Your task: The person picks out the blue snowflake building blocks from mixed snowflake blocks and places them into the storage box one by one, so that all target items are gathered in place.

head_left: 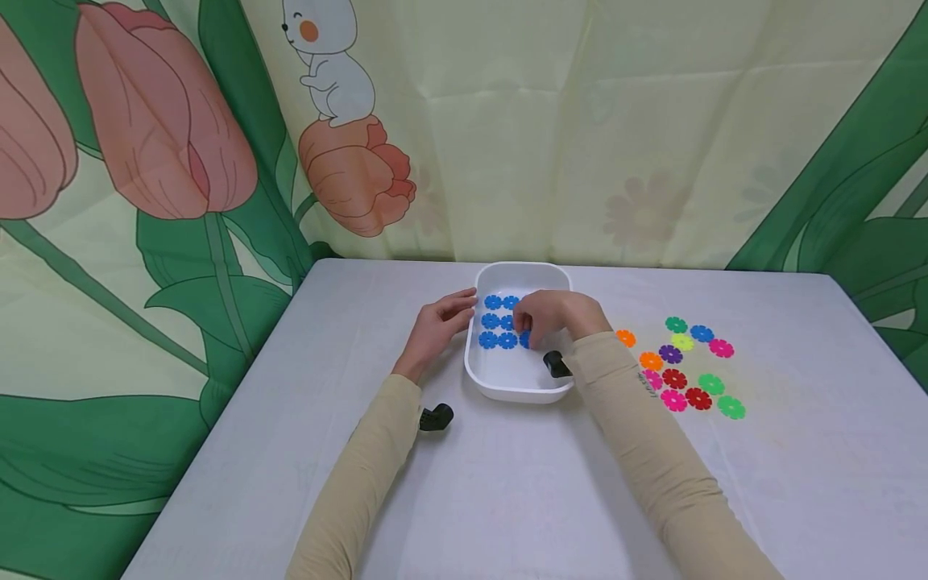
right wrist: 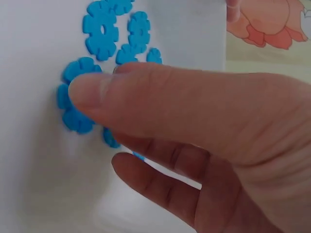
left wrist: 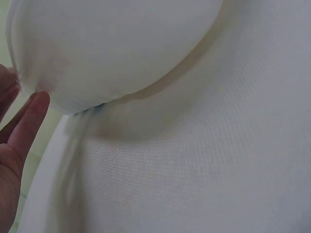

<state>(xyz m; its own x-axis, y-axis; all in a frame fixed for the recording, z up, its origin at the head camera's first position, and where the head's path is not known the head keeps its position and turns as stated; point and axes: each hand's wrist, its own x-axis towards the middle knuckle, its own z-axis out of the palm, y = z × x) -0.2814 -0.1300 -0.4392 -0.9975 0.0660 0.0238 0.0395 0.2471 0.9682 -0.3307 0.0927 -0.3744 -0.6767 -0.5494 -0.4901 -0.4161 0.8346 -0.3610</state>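
In the head view a white plastic tray holds several blue flower-shaped plastic discs set in rows. My left hand rests against the tray's left side with its fingers fairly straight; in the left wrist view its fingertips touch the tray wall. My right hand reaches down into the tray over the rows. Seen from the right wrist, its thumb lies over one blue flower disc, pinching it, with the index finger mostly hidden behind the thumb.
Several flower discs in mixed colours, among them red, green and orange, lie on the white tablecloth right of the tray. A printed curtain hangs behind the table. Black wrist cameras sit by both sleeves.
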